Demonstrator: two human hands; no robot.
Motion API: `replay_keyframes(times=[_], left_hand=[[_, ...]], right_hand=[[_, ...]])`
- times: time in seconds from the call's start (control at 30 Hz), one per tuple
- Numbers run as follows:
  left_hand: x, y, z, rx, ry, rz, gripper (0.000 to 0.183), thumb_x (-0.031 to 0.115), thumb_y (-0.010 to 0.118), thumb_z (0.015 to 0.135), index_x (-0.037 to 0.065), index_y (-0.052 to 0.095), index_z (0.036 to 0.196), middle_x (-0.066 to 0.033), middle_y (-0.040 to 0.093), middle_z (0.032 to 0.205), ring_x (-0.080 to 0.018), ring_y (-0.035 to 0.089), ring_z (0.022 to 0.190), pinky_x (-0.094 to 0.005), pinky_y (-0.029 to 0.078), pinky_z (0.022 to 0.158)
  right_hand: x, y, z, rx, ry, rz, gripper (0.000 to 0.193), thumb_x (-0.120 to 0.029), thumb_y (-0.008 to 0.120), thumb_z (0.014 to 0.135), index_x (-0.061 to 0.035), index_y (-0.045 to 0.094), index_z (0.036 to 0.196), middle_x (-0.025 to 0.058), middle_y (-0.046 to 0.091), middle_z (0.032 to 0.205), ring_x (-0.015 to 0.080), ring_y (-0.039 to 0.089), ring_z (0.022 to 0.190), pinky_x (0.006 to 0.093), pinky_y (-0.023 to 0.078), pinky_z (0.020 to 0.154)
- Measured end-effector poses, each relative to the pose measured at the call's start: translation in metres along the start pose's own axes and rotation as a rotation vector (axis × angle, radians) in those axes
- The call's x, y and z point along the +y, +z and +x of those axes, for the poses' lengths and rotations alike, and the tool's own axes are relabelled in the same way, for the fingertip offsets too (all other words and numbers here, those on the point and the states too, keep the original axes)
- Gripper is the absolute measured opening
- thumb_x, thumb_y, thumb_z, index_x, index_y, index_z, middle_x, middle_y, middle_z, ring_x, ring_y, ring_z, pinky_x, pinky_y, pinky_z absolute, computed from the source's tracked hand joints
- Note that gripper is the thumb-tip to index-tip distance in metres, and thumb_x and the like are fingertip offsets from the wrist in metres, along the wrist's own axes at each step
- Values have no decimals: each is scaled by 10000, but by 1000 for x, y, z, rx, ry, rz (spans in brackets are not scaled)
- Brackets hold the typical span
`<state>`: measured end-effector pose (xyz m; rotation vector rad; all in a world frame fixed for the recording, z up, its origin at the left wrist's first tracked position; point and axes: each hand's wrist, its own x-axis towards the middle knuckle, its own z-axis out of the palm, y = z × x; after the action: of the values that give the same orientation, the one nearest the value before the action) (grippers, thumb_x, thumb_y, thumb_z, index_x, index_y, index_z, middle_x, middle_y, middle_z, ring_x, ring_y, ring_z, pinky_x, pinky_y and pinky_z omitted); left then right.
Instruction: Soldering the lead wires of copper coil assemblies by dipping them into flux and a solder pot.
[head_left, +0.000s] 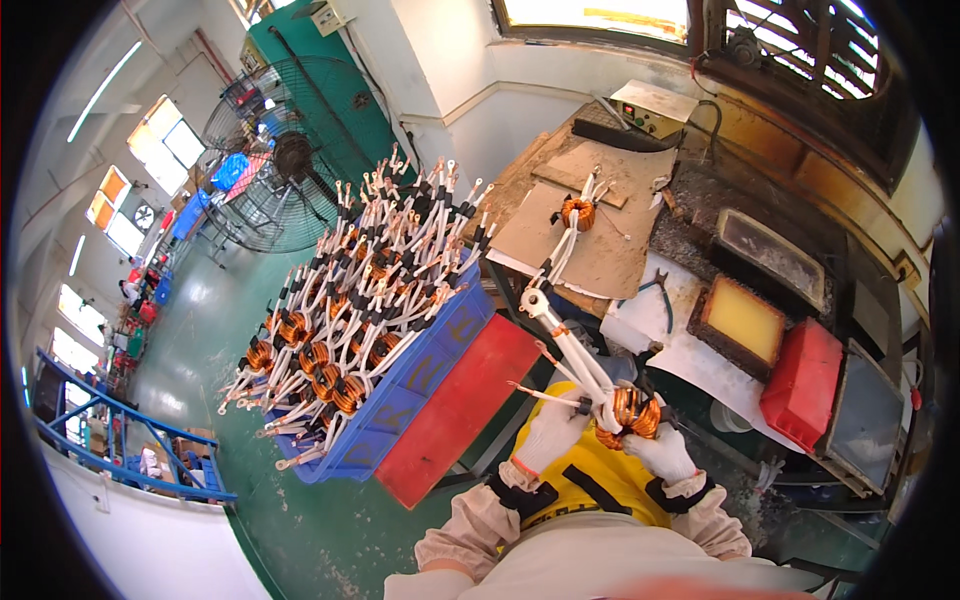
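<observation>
Both my hands wear white gloves and meet in front of my yellow apron. Between them is a copper-wound ring coil (636,410) with thick white-sleeved leads that end in ring lugs, pointing up and away. My right hand (664,453) is closed on the coil's lower right side. My left hand (552,437) is closed at the left, by the base of the leads, where a thinner lead sticks out. Its fingertips are partly hidden. Beyond, a similar coil (578,213) with white leads lies on a cardboard sheet (520,240) on the bench.
At left, a blue crate (440,350) heaped with similar coils stands by a red panel (455,410). Pliers (660,295), a tray of yellowish material (742,318), a red container (803,385) and a dark framed tray (768,258) sit on the bench. A large fan (293,155) stands behind.
</observation>
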<state>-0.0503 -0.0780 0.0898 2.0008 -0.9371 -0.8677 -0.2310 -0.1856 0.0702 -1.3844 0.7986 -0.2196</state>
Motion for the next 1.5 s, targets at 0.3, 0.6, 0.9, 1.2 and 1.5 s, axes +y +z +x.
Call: replay_keyframes(times=[0.3, 0.6, 0.9, 1.2, 1.5], left_hand=[[13, -22, -3, -179, 342, -250, 393, 65, 565, 879, 37, 536, 1269, -113, 599, 1211, -194, 592, 1086, -316, 456, 959], [-13, -9, 3, -20, 52, -1236, 247, 233, 506, 993, 9, 566, 1076, -114, 644, 1034, -196, 625, 962, -358, 477, 909], [-15, -21, 12, -2, 183, -980, 360, 307, 492, 1008, 5, 538, 1198, -140, 612, 1148, -224, 605, 1050, -343, 475, 940], [61, -99, 9, 785, 1129, 972, 592, 220, 787, 648, 50, 581, 1176, -144, 564, 1196, -360, 554, 1102, -494, 452, 950], [17, -95, 30, 646, 852, 1178, 373, 178, 651, 744, 58, 628, 1097, -86, 613, 1009, -257, 591, 985, -437, 469, 988]], right_hand=[[13, -11, -1, 6, 72, 202, 343, -32, 629, 788, 27, 561, 1118, 76, 639, 880, 158, 592, 686, 286, 502, 643], [11, -5, -1, 164, -147, -7, 555, -21, 645, 782, -30, 458, 1304, 43, 615, 1036, 128, 589, 855, 275, 511, 734], [-25, -5, -10, 201, -262, -165, 586, -144, 733, 724, -38, 475, 1240, 83, 612, 1055, 166, 596, 958, 308, 497, 855], [-24, -9, -5, 198, -231, -77, 589, -73, 744, 694, -10, 473, 1212, 82, 612, 1046, 154, 611, 956, 294, 504, 859], [-33, 7, -17, 157, -283, -319, 637, -164, 805, 657, 14, 512, 1193, 114, 654, 1046, 172, 659, 955, 300, 536, 842]])
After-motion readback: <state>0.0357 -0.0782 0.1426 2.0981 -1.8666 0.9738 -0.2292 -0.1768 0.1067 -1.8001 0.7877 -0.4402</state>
